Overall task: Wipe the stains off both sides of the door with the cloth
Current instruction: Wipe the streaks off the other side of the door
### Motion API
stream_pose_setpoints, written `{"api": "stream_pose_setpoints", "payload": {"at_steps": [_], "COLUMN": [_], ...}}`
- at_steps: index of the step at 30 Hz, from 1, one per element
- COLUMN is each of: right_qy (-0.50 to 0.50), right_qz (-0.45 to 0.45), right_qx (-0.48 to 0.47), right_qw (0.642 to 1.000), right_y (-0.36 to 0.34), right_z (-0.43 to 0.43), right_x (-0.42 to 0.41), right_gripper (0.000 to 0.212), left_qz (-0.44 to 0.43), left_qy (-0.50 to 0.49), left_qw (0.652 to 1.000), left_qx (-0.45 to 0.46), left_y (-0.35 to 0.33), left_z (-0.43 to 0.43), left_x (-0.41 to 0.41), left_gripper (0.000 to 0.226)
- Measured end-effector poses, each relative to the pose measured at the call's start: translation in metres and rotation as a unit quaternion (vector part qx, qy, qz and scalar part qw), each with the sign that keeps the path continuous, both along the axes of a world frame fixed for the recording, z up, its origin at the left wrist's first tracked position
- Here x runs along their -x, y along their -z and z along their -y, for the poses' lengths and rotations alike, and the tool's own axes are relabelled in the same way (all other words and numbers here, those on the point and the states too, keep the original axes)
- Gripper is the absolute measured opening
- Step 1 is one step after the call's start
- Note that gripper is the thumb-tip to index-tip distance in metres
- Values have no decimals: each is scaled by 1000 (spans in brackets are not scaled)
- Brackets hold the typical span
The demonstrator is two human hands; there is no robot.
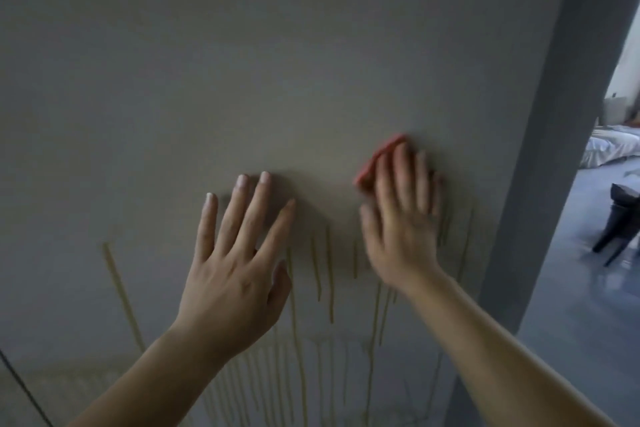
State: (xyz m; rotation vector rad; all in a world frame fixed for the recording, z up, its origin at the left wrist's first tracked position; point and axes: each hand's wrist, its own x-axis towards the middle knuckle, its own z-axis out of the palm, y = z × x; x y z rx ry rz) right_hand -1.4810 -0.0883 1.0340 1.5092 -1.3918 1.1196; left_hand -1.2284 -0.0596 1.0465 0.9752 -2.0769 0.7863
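Observation:
The grey door [242, 62] fills most of the view. Yellowish drip stains [329, 274] run down its lower half, with a long streak [121, 295] at the left. My left hand [239, 263] lies flat against the door with its fingers spread and straight. My right hand [401, 215], blurred, presses a red cloth [377, 159] flat onto the door with straight fingers, just above the upper ends of the drips. Most of the cloth is hidden under the hand.
The door's darker edge [554, 149] stands at the right. Past it lies a shiny grey floor [588, 322] with a dark chair [620, 218] and white bedding [613, 146] farther back. A thin dark line [24, 388] crosses the lower left corner.

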Motion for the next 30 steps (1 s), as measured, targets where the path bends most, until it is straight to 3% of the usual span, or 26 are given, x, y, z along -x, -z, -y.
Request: {"api": "stream_pose_setpoints", "payload": {"at_steps": [2, 4, 10, 15, 22, 27, 30], "right_qy": [18, 11, -37, -15, -39, -60, -69], "right_qz": [118, 157, 17, 128, 67, 133, 117], "right_qx": [36, 49, -24, 26, -45, -10, -1], "right_qw": [992, 986, 999, 991, 996, 989, 991], "right_y": [-34, -39, 46, -23, 88, 22, 38], "right_z": [3, 4, -12, -4, -15, -13, -11], "right_x": [25, 29, 40, 87, 96, 100, 100], "right_gripper": [65, 66, 63, 63, 66, 64, 64], "left_qz": [7, 12, 30, 6, 8, -10, -17], "left_qy": [7, 17, 28, -10, -33, -42, -43], "left_qw": [1000, 1000, 999, 1000, 999, 999, 999], "left_qx": [3, 6, 3, 3, -7, 3, 7], "left_y": [3, 5, 10, 20, 39, 44, 45], "left_z": [-1, -2, -2, -2, -3, 3, 2], "left_x": [15, 32, 76, 104, 124, 129, 132], "left_gripper": [72, 72, 75, 75, 80, 78, 76]}}
